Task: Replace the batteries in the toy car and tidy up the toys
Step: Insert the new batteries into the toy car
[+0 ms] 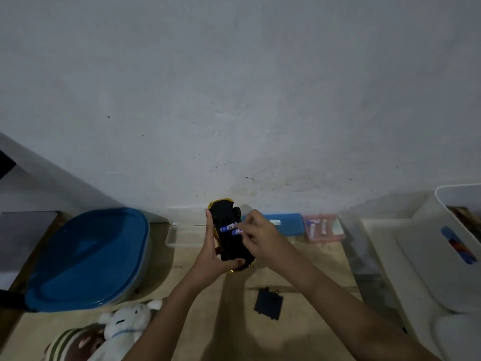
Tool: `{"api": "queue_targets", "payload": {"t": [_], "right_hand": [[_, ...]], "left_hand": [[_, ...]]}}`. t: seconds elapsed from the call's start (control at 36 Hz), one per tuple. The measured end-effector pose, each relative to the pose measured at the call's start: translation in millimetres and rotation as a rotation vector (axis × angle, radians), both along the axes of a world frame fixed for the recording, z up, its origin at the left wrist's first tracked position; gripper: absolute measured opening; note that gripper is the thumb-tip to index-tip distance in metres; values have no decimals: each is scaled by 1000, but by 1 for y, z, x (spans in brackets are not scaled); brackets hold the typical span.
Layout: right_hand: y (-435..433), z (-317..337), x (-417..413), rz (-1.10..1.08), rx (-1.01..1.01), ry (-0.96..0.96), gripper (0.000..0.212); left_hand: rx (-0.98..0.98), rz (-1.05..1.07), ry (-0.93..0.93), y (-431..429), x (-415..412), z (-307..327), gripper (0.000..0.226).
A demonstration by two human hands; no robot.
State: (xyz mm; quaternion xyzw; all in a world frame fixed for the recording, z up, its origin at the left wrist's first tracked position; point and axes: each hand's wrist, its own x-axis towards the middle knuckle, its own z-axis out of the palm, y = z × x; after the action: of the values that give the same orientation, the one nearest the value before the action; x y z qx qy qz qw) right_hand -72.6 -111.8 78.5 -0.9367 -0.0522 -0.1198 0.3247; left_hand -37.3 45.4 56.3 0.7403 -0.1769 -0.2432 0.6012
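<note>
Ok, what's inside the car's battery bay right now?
Two blue-and-white batteries show in the upturned car, right hand on them. Its fingers cover their right ends.

Quick count: there was one toy car (230, 235), two batteries (230, 227) sitting in its underside, and one loose black battery cover (268, 303) on the tabletop (221, 321). Also two plush toys (109, 332), one blue-lidded tub (88, 259), one blue case (283, 224), one pink pack (322, 227) and one white bin (447, 246).
</note>
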Motion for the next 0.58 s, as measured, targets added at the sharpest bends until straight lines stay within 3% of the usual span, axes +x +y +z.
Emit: {"api": "queue_targets", "payload": {"t": [0.14,0.36,0.58], "right_hand": [[8,15,-2,79,-165,-134,28],[12,28,-5,46,94,-210,19],[22,31,-1,121,40,-225,16]], "left_hand": [[-22,-42,-23,-1,-4,10,123],[-71,10,-62,13,-6,18,126],[-74,-6,-95,17,-11,29,126]]}}
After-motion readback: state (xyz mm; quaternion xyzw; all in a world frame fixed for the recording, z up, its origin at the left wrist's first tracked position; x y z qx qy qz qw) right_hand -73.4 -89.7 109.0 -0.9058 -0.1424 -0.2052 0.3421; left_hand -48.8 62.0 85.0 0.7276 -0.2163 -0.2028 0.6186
